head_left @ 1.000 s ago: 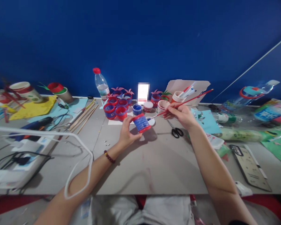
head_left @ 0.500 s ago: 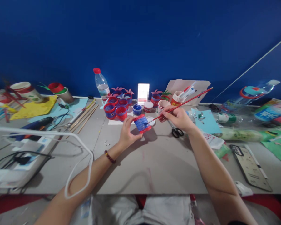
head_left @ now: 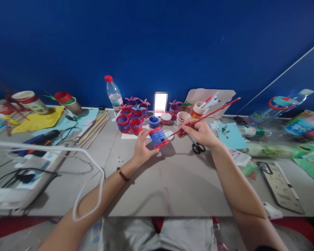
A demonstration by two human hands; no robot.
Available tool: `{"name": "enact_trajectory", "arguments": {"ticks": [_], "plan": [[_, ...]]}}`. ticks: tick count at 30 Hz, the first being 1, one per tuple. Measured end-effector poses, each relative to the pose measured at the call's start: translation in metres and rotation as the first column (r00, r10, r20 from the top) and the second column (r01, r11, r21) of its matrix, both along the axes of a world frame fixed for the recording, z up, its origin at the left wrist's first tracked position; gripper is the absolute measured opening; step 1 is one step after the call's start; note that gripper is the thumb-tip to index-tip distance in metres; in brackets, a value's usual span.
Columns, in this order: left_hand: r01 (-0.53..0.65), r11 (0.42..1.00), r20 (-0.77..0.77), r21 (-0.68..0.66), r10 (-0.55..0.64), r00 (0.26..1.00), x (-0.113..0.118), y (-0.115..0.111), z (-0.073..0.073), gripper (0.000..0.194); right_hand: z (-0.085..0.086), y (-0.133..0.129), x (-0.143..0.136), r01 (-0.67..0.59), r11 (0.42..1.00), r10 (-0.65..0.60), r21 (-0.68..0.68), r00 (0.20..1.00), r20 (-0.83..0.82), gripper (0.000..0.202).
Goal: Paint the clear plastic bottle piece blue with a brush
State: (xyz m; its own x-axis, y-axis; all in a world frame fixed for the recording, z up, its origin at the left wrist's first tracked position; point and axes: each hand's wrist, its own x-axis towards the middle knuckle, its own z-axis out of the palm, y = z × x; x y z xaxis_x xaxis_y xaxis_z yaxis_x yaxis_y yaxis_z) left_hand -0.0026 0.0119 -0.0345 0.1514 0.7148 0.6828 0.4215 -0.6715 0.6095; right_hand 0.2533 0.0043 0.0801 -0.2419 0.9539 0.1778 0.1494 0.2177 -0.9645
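My left hand (head_left: 143, 148) grips a small cup (head_left: 158, 137) painted red at both ends and blue around its middle, tilted above the table. In my right hand (head_left: 196, 131) is a thin red paintbrush (head_left: 211, 113), pinched near its lower end. Its tip meets the blue side of the cup. Behind the cup stand an open jar of blue paint (head_left: 153, 122) and a lidded jar (head_left: 165, 119). A white paper cup (head_left: 183, 118) sits just beyond my right fingers. Several red-and-blue painted cups (head_left: 122, 123) are grouped to the left.
Black-handled scissors (head_left: 199, 147) lie by my right wrist. A red-capped bottle (head_left: 113, 93) stands at the back. A white cable (head_left: 101, 188) arches over my left forearm, beside a power strip (head_left: 39, 177). A phone (head_left: 278, 186) lies at the right, and wooden sticks (head_left: 94, 130) at the left.
The brush tip has shifted slightly left and down on the cup's blue side, its far end moving a little right. My left hand holds the cup almost still.
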Motion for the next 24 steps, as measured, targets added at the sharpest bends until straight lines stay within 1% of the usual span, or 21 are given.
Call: {"name": "enact_trajectory", "arguments": {"ticks": [2, 4, 6, 10, 17, 21, 24], "plan": [[0.005, 1.000, 0.005, 0.020, -0.005, 1.000, 0.000, 0.000, 0.001, 0.073, -0.002, -0.002, -0.004, -0.007, 1.000, 0.005, 0.023, 0.997, 0.075, 0.037], [0.005, 0.999, 0.018, 0.043, -0.006, 1.000, 0.001, -0.001, 0.003, 0.072, -0.002, -0.004, -0.006, 0.012, 0.998, -0.019, 0.054, 0.990, 0.137, 0.037], [0.005, 0.999, 0.032, 0.053, -0.006, 0.999, 0.002, -0.001, 0.004, 0.071, -0.001, -0.004, -0.007, 0.022, 0.997, -0.032, 0.071, 0.988, 0.149, 0.037], [-0.001, 1.000, 0.045, 0.023, 0.000, 0.999, 0.002, -0.002, 0.004, 0.070, 0.000, -0.002, -0.004, 0.020, 0.999, -0.024, 0.048, 0.996, 0.088, 0.039], [-0.013, 1.000, 0.062, 0.007, 0.013, 0.998, 0.001, 0.001, 0.000, 0.073, 0.000, 0.006, 0.003, 0.077, 0.997, -0.077, -0.016, 0.996, 0.041, 0.049], [-0.027, 1.000, 0.059, -0.005, 0.028, 0.998, 0.000, 0.001, 0.001, 0.073, 0.002, 0.009, 0.007, 0.103, 0.994, -0.103, -0.021, 0.995, 0.007, 0.049], [-0.041, 0.999, 0.027, 0.001, 0.041, 0.999, 0.001, 0.000, 0.004, 0.074, 0.000, 0.007, 0.007, 0.079, 0.997, -0.079, -0.027, 0.996, -0.033, 0.045]]}}
